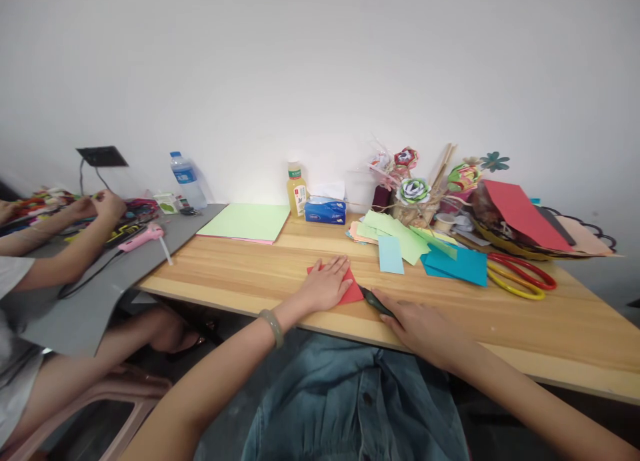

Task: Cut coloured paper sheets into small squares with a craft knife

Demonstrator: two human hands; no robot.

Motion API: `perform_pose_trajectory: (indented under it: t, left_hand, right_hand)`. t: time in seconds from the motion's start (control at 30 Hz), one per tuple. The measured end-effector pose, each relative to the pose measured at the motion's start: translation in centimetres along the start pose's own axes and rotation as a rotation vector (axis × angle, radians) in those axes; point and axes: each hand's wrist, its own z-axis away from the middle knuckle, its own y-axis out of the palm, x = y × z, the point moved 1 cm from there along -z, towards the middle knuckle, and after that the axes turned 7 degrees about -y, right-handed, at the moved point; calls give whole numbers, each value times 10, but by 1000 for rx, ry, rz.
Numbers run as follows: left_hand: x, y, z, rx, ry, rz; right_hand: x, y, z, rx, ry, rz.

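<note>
My left hand [326, 285] lies flat with fingers stretched out on a red sheet of paper [353, 291] near the front edge of the wooden table [550, 314]. My right hand [417, 322] rests on the table just right of the paper. Its fingers are closed on a dark slim tool [376, 301] that points toward the paper's right corner. A green bangle [273, 326] sits on my left wrist.
Loose coloured paper pieces [400, 237], a teal sheet [463, 264], red and yellow rings [523, 274] and paper flowers [414, 189] lie at right. A tissue box [325, 210], juice bottle [297, 189], water bottle [187, 179] and green sheet stack [247, 222] stand behind. Another person's hands [103, 204] work at left.
</note>
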Motion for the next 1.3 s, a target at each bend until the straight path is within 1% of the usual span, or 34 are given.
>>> perform_pose_trajectory:
  t: [0.4, 0.73, 1.07, 1.3]
  left_hand:
    - [0, 1, 0, -14, -3, -9]
    - [-1, 2, -1, -35, -36, -23]
    - [-1, 2, -1, -42, -34, -20]
    - [-2, 1, -1, -56, -36, -6]
  right_hand:
    - [1, -3, -16, -23, 32, 53]
    - [2, -3, -21, -30, 42, 82]
    - [-1, -7, -45, -51, 73, 135]
    - [-1, -12, -51, -57, 49, 129]
